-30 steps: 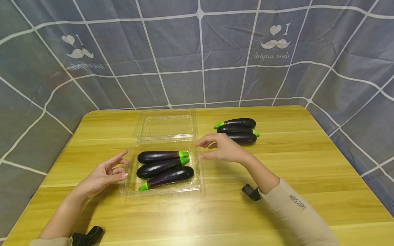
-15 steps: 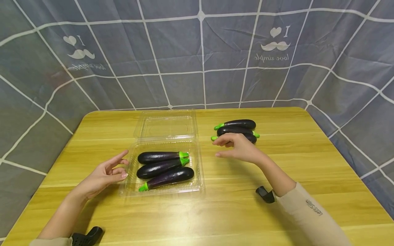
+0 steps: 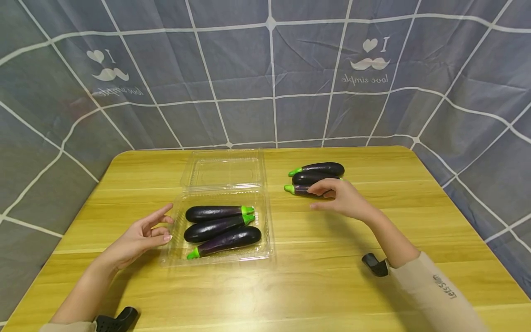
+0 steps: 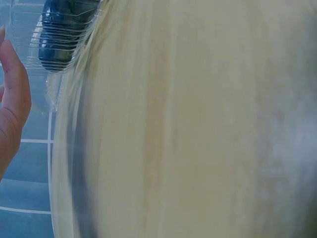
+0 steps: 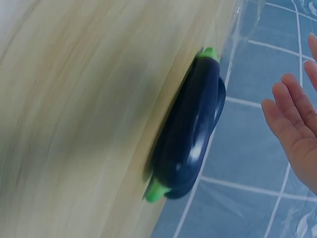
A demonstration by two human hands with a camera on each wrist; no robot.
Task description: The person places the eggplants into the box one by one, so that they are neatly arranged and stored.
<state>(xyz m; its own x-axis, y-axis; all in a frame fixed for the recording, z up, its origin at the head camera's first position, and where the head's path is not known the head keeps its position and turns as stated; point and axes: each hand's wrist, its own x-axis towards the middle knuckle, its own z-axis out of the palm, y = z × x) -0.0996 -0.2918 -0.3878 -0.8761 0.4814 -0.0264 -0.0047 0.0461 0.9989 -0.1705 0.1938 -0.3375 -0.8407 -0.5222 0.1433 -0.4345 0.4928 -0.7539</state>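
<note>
A clear plastic clamshell box (image 3: pixel 265 251) lies with its lid (image 3: pixel 224 169) folded back. Three eggplants rest in its base, one (image 3: pixel 228 241) with its green stem turned left. My left hand (image 3: pixel 134 240) hovers at the box's left side, fingers spread and holding nothing. Three more eggplants lie grouped at the back right. Over the nearest eggplant (image 3: pixel 299 190) my right hand (image 3: pixel 346 199) hangs with loosely bent fingers, hiding part of it. In the right wrist view that hand (image 5: pixel 297 124) appears apart from the eggplant (image 5: pixel 185 124), with nothing held.
The wooden table (image 3: pixel 249 295) has rounded back corners. A grey curtain (image 3: pixel 244 120) with white lines hangs right behind and along both sides. A black wrist mount (image 3: pixel 375 264) sits below the right wrist, and another one (image 3: pixel 118 319) below the left.
My right hand has moved right, from the box's right edge to over the nearest loose eggplant, uncovering its green stem. The left hand and the box stay where they were.
</note>
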